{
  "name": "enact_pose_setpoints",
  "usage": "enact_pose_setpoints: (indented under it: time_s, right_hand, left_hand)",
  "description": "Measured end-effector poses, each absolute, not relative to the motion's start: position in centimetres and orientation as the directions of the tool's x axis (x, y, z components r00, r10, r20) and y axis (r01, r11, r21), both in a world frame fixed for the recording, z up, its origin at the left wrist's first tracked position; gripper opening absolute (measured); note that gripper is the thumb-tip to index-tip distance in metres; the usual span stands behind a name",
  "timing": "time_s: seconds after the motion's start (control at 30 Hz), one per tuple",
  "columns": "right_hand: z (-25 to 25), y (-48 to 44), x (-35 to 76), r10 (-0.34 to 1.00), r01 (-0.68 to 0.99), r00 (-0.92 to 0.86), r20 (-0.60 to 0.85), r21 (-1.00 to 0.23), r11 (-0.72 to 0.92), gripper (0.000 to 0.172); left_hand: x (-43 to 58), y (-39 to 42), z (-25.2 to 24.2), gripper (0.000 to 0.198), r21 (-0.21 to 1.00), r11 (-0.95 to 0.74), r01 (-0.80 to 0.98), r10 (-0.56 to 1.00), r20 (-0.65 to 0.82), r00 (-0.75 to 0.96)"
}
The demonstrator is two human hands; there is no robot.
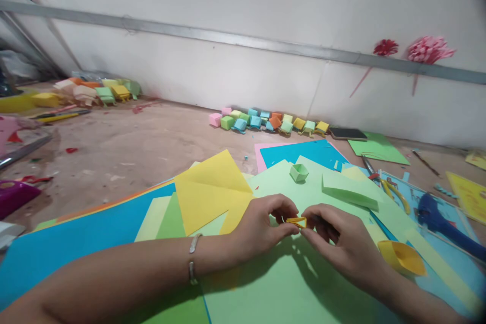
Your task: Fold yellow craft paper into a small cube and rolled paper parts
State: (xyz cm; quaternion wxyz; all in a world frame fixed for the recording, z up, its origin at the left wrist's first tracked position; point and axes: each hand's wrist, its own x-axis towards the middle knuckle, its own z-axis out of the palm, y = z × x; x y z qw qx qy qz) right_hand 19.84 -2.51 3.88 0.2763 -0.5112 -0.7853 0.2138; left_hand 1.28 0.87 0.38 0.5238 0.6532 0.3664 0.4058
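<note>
My left hand (261, 225) and my right hand (337, 240) meet over a light green sheet (281, 278). Both pinch a small folded yellow paper piece (296, 221) between thumb and fingers. My left wrist wears a thin bangle (193, 258). A small green folded paper box (298, 172) sits just beyond the hands. A yellow paper cup shape (402, 257) lies to the right of my right hand.
Yellow (212, 187), blue (76, 238) and green sheets cover the table front. Rows of small coloured paper boxes line the wall (269, 121) and far left (98, 91). A blue glue gun (440, 220) and yellow-handled scissors (393, 192) lie at the right. Paper flowers (429, 49) hang on the wall.
</note>
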Motion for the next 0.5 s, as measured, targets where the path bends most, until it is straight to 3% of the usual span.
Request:
enact_pose_setpoints:
  time_s: [0.17, 0.3, 0.5]
  right_hand:
    - [5.2, -3.6, 19.5, 0.953, 0.638, -0.238, 0.186, -0.710, 0.298, 0.013]
    - [5.9, -4.2, 19.0, 0.968, 0.595, -0.199, 0.153, -0.766, 0.243, 0.015]
    - [5.6, -4.1, 18.8, 0.983, 0.520, -0.153, 0.098, -0.838, 0.164, 0.018]
  left_hand:
    - [1.6, 0.3, 0.7, 0.030, 0.985, 0.049, -0.166, 0.909, 0.025, 0.416]
    - [1.7, -0.4, 1.1, 0.029, 0.926, 0.235, -0.294, 0.873, -0.068, 0.483]
    - [1.7, -0.6, 1.3, 0.030, 0.858, 0.342, -0.384, 0.872, -0.137, 0.470]
